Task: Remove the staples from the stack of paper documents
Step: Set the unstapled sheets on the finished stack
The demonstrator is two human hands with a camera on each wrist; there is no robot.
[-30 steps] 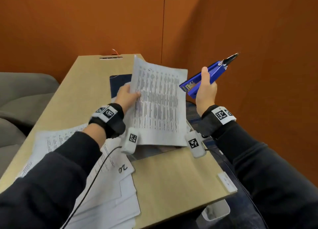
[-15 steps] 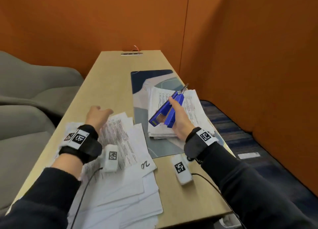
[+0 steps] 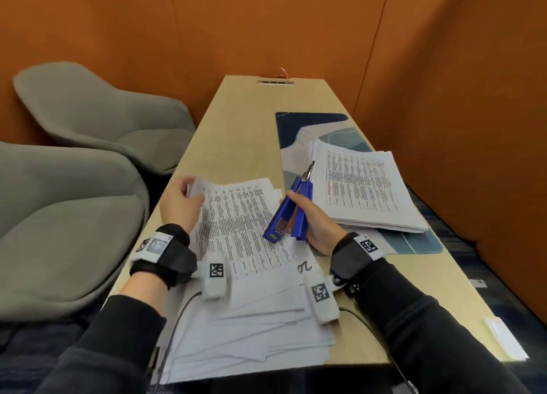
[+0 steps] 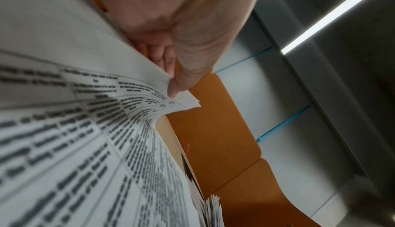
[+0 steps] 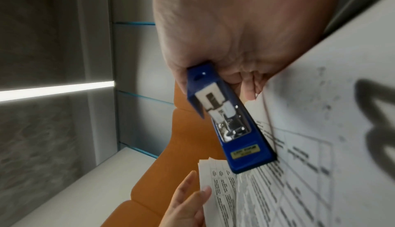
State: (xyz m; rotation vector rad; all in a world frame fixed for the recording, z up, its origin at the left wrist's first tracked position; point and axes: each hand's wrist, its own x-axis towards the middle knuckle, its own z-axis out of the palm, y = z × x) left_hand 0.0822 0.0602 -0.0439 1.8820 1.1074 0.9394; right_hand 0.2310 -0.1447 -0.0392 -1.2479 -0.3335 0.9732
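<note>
1. The left hand (image 3: 180, 204) pinches the far left corner of the top printed document (image 3: 242, 224), thumb above and fingers below, so that the corner curls up off the sheets beneath.
2. The right hand (image 3: 318, 226) is clenched around a blue stapler (image 3: 291, 211), whose metal remover tip points away from the person and whose rear end rests on the printed document.
3. That document lies on top of a loose pile of papers (image 3: 251, 328) fanned out at the near edge of the counter (image 3: 236, 133).
4. A second stack of documents (image 3: 367, 192) sits to the right, on a blue patterned mat (image 3: 307, 127).
5. Two grey chairs (image 3: 97, 121) stand to the left of the counter, before an orange wall (image 3: 266, 23).
</note>
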